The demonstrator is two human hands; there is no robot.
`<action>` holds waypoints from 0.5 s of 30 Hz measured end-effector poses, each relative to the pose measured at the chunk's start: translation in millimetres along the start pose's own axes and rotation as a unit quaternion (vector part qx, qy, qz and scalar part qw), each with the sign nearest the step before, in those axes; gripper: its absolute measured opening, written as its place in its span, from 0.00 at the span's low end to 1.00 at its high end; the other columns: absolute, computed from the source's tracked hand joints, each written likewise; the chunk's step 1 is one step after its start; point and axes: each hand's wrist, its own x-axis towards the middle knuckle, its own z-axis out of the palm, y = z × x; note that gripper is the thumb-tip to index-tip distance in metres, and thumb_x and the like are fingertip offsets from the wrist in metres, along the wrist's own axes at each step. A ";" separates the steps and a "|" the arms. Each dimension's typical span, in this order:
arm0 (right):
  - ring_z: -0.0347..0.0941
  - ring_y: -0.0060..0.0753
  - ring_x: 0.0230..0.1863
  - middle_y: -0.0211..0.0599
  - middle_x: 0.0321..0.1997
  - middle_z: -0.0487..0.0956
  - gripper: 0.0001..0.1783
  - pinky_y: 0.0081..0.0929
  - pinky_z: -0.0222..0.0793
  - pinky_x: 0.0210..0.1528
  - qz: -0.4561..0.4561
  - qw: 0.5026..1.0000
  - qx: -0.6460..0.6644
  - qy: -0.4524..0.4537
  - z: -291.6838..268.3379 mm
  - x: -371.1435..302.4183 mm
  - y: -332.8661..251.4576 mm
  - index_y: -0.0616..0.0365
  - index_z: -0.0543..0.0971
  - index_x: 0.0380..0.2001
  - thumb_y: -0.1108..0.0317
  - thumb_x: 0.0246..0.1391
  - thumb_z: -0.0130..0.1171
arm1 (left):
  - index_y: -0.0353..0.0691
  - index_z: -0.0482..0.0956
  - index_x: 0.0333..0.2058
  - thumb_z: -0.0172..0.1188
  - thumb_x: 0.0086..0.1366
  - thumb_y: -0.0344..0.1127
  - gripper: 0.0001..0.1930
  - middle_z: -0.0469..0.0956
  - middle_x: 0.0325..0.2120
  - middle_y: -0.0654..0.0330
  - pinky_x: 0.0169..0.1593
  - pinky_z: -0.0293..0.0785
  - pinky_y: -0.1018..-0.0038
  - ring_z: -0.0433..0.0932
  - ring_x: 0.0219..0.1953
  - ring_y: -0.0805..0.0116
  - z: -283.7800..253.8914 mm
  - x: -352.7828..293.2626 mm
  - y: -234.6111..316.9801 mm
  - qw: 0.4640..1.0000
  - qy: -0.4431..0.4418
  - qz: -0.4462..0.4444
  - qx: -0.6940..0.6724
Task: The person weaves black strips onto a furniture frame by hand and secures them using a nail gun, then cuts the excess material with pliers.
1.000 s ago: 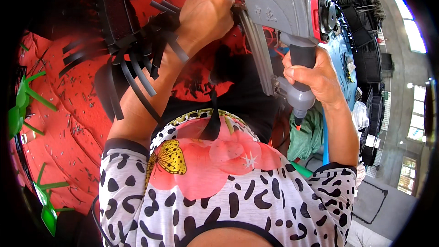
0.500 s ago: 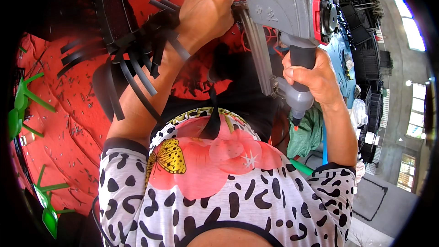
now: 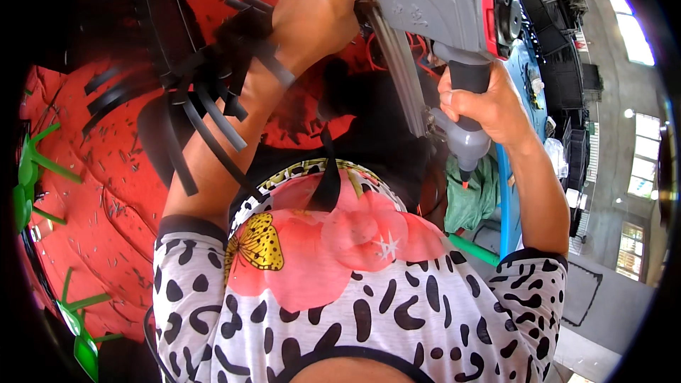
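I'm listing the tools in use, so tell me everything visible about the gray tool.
The gray tool has a bulky housing with raised marks on its side, red trim and a round black cap at the end. A dark grip runs down to a lighter gray base with a small black fitting. A metal-looking rail slants from near the front end to the base. The right hand wraps the grip, holding it raised; its front is beside the left hand, contact unclear.
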 end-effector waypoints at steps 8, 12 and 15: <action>0.70 0.20 0.21 0.32 0.20 0.74 0.09 0.21 0.65 0.27 -0.020 0.999 0.037 -0.020 -5.4 3.1 4.1 0.64 0.72 0.27 0.71 0.41 0.57 | 0.39 0.79 0.34 0.62 0.48 0.28 0.11 0.75 0.33 0.54 0.40 0.72 0.63 0.75 0.38 0.53 0.4 1.4 -8.9 0.997 -0.072 -0.030 0.028; 0.70 0.26 0.22 0.35 0.19 0.73 0.11 0.23 0.66 0.27 -0.018 0.987 0.151 0.049 -38.1 -8.5 17.8 0.66 0.73 0.29 0.72 0.41 0.60 | 0.39 0.79 0.35 0.63 0.47 0.29 0.13 0.75 0.33 0.55 0.40 0.72 0.65 0.75 0.37 0.54 -6.7 2.4 -6.2 0.995 -0.087 -0.049 0.014; 0.70 0.26 0.21 0.37 0.19 0.73 0.12 0.23 0.65 0.26 -0.047 0.978 0.179 0.101 -58.9 -10.6 33.1 0.66 0.73 0.30 0.70 0.43 0.60 | 0.38 0.79 0.34 0.64 0.46 0.29 0.13 0.76 0.35 0.55 0.40 0.72 0.65 0.75 0.37 0.54 -10.0 2.6 -17.1 0.996 -0.074 -0.049 0.017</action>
